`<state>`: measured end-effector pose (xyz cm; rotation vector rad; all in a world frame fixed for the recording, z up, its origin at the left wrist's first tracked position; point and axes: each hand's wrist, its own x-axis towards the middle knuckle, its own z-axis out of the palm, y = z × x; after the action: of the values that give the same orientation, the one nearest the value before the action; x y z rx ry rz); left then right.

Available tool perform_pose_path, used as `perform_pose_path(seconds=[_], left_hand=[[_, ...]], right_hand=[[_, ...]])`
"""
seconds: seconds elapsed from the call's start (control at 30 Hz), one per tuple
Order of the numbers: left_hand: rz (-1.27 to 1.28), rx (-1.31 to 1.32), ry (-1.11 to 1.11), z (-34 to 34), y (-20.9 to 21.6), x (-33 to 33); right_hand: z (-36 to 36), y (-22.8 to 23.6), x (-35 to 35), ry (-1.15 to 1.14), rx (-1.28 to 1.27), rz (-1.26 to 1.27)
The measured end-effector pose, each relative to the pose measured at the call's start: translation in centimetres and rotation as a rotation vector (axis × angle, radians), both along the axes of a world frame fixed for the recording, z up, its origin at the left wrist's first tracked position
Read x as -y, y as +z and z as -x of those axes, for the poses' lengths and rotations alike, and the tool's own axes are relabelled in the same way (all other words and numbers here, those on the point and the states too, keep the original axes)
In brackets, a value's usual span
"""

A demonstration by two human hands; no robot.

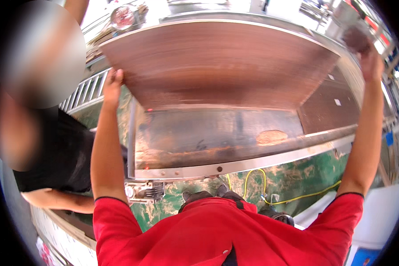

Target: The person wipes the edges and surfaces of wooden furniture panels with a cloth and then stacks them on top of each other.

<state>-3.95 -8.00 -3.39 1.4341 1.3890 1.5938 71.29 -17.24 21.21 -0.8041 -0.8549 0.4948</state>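
A large brown wood-grain board (226, 62) stands tilted up on its long edge over a metal machine table (195, 133). At its left edge my left hand (113, 84) grips it, fingers closed round the side. Out past the board's right corner my right hand (371, 64) is raised. A dark blurred patch covers its fingers, so their hold is not clear. Another dark brown panel (326, 106) with small white labels lies flat on the table, to the right of the board's lower edge.
A person in a black shirt (71, 150) stands close on my left. Sawdust (271, 137) is piled on the table. A yellow hose (297, 199) runs over the green floor by my feet. A motor-like metal unit (144, 191) sits below the table's near left corner. A ladder-like rack (86, 91) lies beyond.
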Motion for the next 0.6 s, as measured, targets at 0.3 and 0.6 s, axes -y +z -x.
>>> perform_pose_path(seconds=[0.3,0.6], left_hand=[[-0.049,0.014,-0.048,0.9,0.1,1.5],[0.001,0.062,-0.070,-0.9,1.7,3.2]], right_hand=[[7.4,-6.4,0.0,-0.013,-0.088,0.036],[8.5,-8.4,3.2,-0.302,0.310,0.130]])
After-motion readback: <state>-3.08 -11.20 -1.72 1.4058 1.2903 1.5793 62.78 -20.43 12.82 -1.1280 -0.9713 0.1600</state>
